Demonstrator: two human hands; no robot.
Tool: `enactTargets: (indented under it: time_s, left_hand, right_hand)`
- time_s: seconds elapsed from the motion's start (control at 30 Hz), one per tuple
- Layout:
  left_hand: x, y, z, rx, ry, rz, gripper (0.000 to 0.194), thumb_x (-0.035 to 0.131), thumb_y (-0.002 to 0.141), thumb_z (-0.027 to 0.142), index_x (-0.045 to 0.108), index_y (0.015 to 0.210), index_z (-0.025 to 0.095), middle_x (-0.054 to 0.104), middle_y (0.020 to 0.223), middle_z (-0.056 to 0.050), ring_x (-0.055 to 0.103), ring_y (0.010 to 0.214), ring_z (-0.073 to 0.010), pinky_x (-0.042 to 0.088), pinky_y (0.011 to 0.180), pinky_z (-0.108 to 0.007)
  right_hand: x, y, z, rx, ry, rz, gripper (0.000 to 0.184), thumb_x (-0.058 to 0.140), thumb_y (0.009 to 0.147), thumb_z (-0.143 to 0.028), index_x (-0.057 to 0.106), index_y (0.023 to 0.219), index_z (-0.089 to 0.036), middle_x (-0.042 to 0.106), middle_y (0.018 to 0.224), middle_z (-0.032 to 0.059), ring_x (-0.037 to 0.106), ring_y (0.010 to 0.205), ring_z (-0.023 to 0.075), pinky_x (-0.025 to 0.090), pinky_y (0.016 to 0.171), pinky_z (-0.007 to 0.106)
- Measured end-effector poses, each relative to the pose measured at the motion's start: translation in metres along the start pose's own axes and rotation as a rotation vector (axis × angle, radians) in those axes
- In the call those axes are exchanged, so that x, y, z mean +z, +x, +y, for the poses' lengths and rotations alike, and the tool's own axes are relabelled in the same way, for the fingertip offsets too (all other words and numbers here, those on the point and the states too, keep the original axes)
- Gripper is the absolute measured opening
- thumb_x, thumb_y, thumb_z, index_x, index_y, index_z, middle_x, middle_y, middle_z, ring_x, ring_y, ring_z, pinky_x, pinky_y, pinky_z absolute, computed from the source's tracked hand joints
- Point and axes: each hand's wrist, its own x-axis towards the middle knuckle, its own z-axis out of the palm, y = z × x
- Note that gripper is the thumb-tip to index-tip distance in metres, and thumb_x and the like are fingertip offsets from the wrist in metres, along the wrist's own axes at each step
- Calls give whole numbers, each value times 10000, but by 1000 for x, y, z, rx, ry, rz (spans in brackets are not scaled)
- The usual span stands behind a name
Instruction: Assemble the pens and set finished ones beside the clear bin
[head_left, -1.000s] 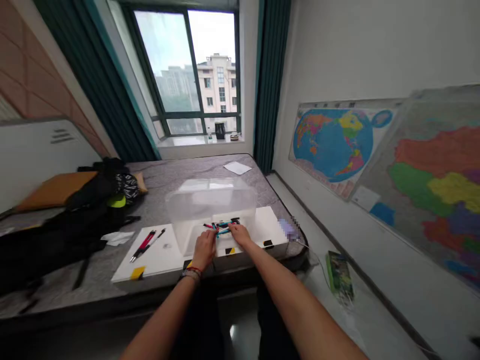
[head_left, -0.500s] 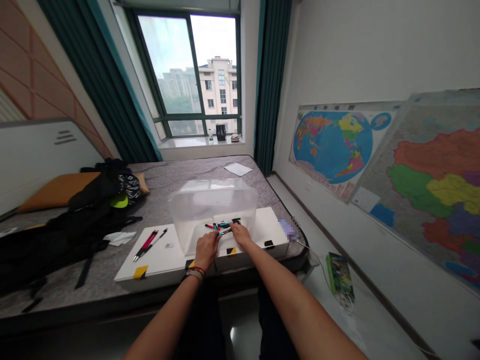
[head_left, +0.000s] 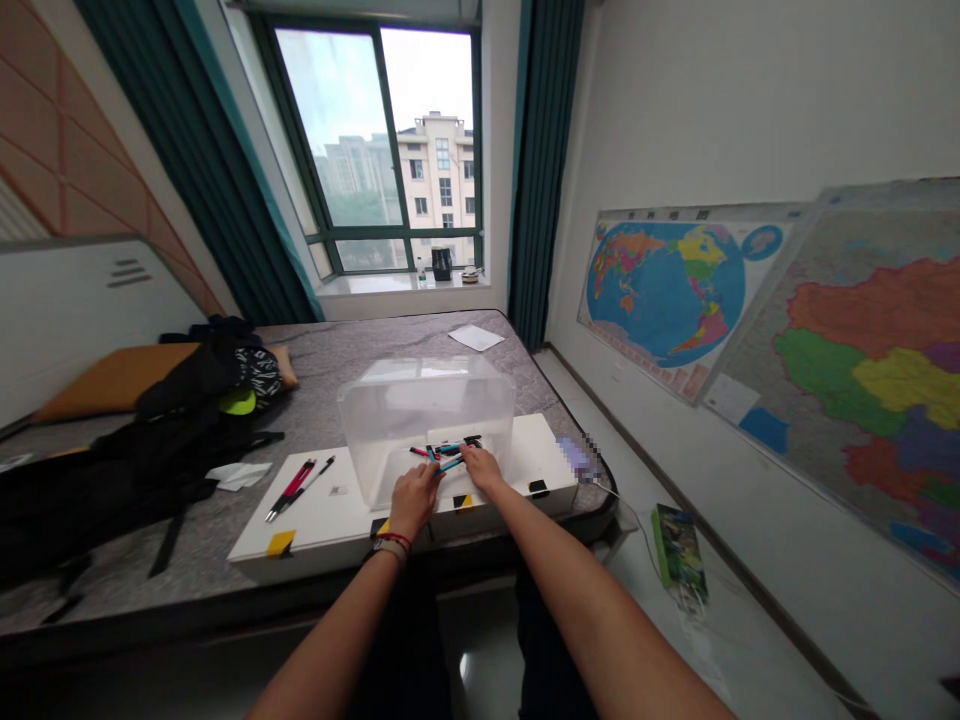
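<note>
A blue pen (head_left: 451, 464) spans the gap between my two hands. The fingers of my left hand (head_left: 414, 498) close on its left end, and those of my right hand (head_left: 481, 470) on its right end. Just beyond, several loose pens (head_left: 425, 453), some pinkish red, some blue and black, lie inside a translucent plastic bin (head_left: 427, 405) tipped on its side, opening toward me. The bin rests on a flat white box (head_left: 322, 520). On that box's left part lie a pinkish-red pen (head_left: 292, 488) and a slim dark pen (head_left: 311, 484), side by side.
The box sits at the near edge of a grey mattress (head_left: 360, 335). Black bags (head_left: 120, 470) and an orange-brown pad (head_left: 112, 380) are on the left. White papers (head_left: 476, 338) lie farther back. A green box (head_left: 679, 555) and a cable are on the floor at right.
The pen between my hands has turned slightly and shows more of its blue side. Both hands stay in almost the same place.
</note>
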Motion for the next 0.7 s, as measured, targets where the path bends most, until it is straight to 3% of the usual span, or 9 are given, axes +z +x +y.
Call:
enactTargets:
  time_s: [0.2,0.47,0.7]
  left_hand:
    - [-2,0,3,-22,35,0,413,292,1014,401,656,961,212,675,896,-84,604,881,-220,376,747,-322]
    - [-2,-2,1,-34,-66,-30,363,360,991,462,603,1149,244,699,1007,-63,641,839,-193,399,704,-285]
    - [-6,0,4,-18,12,-8,423,297,1008,429,655,938,215,672,894,-90,589,893,-226,386,776,-331]
  right_hand:
    - [-2,-1,-3,4,-40,-15,612,255,1006,-557,736,881,-199,722,905,89,639,873,216,399,735,257]
    - [-3,-2,-4,8,-30,-11,591,269,1004,-546,726,848,-206,707,843,66,622,813,201,394,711,250]
    - [-1,-2,-3,1,1,12,583,288,995,-555,714,794,-212,685,788,51,608,771,196,399,700,251]
